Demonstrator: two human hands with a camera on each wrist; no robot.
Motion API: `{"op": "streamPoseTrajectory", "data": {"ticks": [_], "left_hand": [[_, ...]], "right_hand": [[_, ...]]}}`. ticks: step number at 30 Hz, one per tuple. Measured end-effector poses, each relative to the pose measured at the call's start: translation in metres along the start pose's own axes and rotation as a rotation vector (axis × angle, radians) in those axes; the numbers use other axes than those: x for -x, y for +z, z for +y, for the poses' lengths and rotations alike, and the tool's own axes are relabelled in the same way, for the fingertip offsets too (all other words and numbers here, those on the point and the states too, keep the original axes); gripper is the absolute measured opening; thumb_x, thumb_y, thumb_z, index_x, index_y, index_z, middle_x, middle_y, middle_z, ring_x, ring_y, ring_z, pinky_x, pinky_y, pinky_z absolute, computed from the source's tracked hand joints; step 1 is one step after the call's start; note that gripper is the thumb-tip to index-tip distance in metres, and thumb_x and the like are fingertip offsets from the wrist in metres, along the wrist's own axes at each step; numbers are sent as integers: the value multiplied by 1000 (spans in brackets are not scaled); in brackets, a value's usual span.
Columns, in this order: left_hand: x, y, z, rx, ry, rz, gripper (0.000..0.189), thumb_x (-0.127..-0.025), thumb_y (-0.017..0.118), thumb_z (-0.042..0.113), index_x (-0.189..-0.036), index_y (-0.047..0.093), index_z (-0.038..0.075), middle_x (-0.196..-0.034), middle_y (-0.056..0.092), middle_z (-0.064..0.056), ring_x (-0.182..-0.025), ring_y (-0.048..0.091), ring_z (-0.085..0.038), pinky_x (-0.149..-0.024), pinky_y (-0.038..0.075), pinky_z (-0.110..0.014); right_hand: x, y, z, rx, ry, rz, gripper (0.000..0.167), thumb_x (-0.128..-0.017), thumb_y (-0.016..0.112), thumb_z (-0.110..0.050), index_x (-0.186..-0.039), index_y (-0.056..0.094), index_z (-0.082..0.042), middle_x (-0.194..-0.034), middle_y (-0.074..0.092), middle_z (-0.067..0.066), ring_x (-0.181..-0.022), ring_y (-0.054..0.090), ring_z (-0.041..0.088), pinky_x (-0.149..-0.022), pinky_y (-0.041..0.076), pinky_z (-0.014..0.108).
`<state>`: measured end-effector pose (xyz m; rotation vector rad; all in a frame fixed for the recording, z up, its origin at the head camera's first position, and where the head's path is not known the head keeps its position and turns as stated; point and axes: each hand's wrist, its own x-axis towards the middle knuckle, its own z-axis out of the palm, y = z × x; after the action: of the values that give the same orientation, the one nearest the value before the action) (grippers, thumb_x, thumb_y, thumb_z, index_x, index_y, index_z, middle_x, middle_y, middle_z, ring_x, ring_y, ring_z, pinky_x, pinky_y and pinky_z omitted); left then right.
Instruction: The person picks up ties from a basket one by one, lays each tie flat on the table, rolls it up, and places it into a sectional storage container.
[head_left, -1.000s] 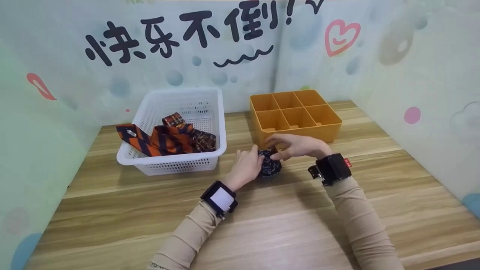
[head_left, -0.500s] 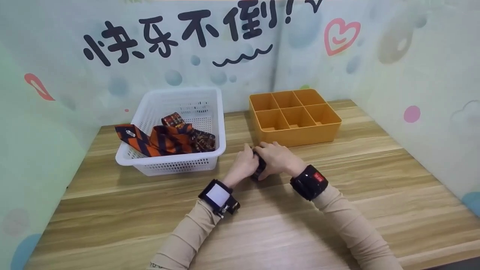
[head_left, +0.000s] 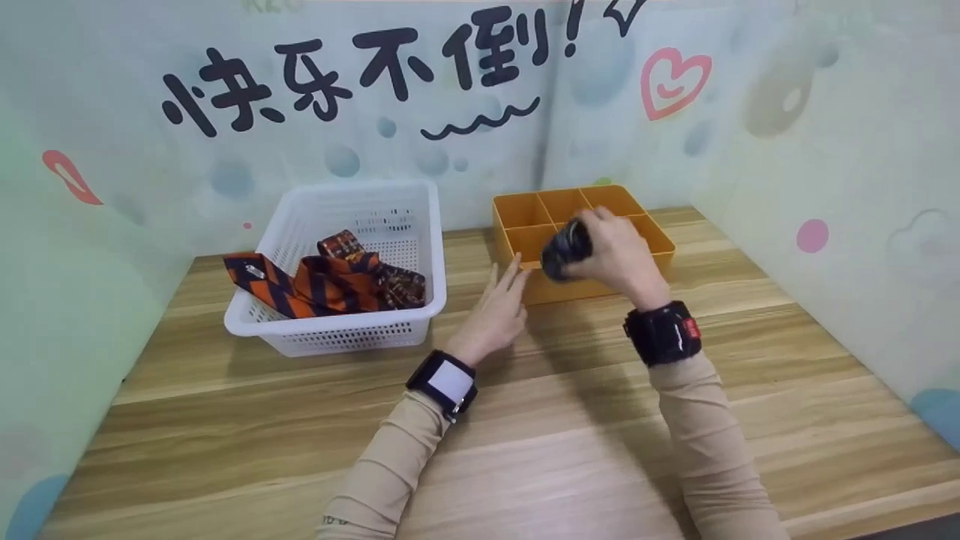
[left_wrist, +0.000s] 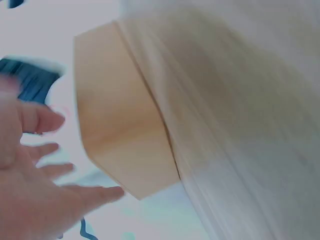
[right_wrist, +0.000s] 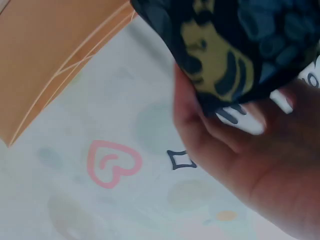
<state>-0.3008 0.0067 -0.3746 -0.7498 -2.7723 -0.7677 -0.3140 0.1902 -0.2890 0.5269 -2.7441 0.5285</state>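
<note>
My right hand [head_left: 619,253] grips a rolled dark navy necktie [head_left: 562,255] above the front edge of an orange box [head_left: 574,291] with several compartments. In the right wrist view, the rolled tie [right_wrist: 220,55] shows yellow and blue-grey patterns, with fingers and thumb around it. My left hand [head_left: 491,319] has its fingers extended at the box's front left corner. The left wrist view has that hand [left_wrist: 45,175] with one fingertip at the box's edge [left_wrist: 115,110]; I cannot tell whether it touches.
To the left stands a white perforated basket [head_left: 337,324]. An orange and navy striped necktie [head_left: 330,289] lies in it, partly over the rim, beside a dark patterned tie [head_left: 405,286] and a plaid one [head_left: 341,244]. Printed walls enclose the wooden table [head_left: 300,435].
Both hands were together on the rolled necktie on the table. The right hand has lifted it up and away to the box; the left has let go and straightened its fingers.
</note>
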Motion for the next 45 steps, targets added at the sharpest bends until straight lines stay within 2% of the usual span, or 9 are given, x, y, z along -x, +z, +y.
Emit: {"op": "streamPoseTrajectory", "data": {"ticks": [3,5,8,13,20,27,36,41,45], "left_hand": [[-3,5,-3,-116,25,-61,61,-93,48,8,-149,24,2,-160,12,-14,-145,8,-44,-113,24,-58],[-3,7,-3,-160,21,-89,60,-94,48,11,-149,24,2,-160,14,-13,-147,8,-40,-111,27,-59],[-4,7,-1,-180,9,-109,57,-95,49,13,-147,29,0,-158,20,-13,-147,10,-36,-109,31,-59],[-5,5,1,-169,25,-100,50,-93,51,11,-140,39,-5,-157,22,-14,-147,15,-36,-110,32,-57],[-3,5,1,-153,41,-96,45,-92,51,8,-134,46,-6,-157,23,-16,-145,19,-37,-111,32,-55],[-4,4,2,-142,42,-98,46,-93,52,11,-135,46,-6,-158,20,-17,-146,18,-37,-113,32,-51],[-5,3,5,-142,26,-132,47,-95,52,15,-138,45,-3,-160,11,-12,-146,14,-37,-111,30,-55],[-5,5,6,-152,11,-152,47,-95,52,17,-137,46,-3,-161,9,-11,-147,13,-37,-112,30,-55],[-4,4,6,-175,-11,-157,46,-95,51,17,-137,47,-1,-161,8,-9,-147,11,-36,-109,32,-58]], "right_hand": [[-19,7,-2,-95,28,150,68,-71,82,-21,-129,49,-6,-126,54,23,-112,53,44,-95,45,57],[-32,17,-6,-130,46,169,68,-73,81,-22,-131,48,-9,-130,52,23,-116,51,44,-100,43,56],[-50,30,-11,-109,119,80,69,-75,80,-24,-134,48,-14,-134,49,22,-120,48,43,-100,43,56],[-68,47,-20,100,214,-90,65,-76,77,-26,-134,50,-19,-137,46,21,-120,44,47,-96,44,59],[-82,59,-14,201,57,-237,64,-73,79,-18,-132,55,-18,-133,52,21,-117,48,46,-96,45,58],[-84,71,-1,249,-32,-324,49,-82,68,-10,-130,59,-16,-128,60,18,-117,55,36,-100,44,54],[-91,76,12,105,171,-454,58,-87,64,-19,-141,45,-27,-149,40,15,-135,37,44,-96,19,81],[-93,62,14,21,75,-566,62,-86,65,-18,-143,42,-18,-147,42,18,-134,40,38,-108,29,64],[-88,49,14,-116,-20,-483,55,-87,65,-18,-138,48,-11,-144,46,16,-132,41,34,-111,32,51]]}}
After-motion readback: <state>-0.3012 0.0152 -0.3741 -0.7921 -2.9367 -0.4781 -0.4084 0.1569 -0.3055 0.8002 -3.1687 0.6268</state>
